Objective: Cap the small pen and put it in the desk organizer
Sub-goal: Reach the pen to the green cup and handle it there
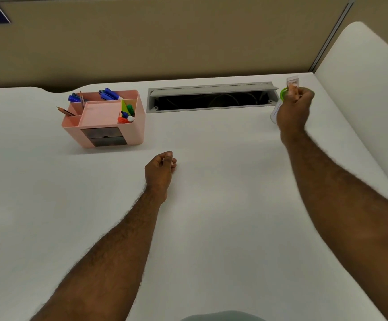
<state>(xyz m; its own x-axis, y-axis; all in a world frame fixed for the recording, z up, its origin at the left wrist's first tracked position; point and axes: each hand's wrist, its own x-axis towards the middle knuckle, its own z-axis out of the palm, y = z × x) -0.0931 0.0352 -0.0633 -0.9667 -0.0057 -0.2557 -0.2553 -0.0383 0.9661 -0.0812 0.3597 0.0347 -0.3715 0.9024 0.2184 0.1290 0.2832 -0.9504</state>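
Small pen: I cannot pick it out with certainty. The right hand (293,110) is closed around a pale object with a green part (283,93) and a small clear piece (292,81) that stands up above the fingertips; this may be the pen and its cap, but it is too blurred to say.

Held object: its pale lower end (274,113) comes out just below and to the left of the right fingers, near the far right side of the white counter (211,205).

Progress: I judge the task is at its beginning. No capping is visible, and nothing is on its way to the organizer. Capping and placing are both left to do.

Right fingers: curled tight, pinching the object between thumb and fingertips, lifted a little above the counter.

Left hand (160,169): the fingers are loosely curled in, almost a fist, and hold nothing that I can see. It rests on or just over the counter, well apart from the right fingers.

Pink plastic desk organizer (109,133): it stands beyond and to the left of the left fingers, far from the right fingers. Its compartments already hold blue pens (108,93), pencils (65,111) and green and orange items (127,114); the wide middle tray looks free.

Grey cable slot (211,98): it is set in the counter between the organizer and the right fingers.
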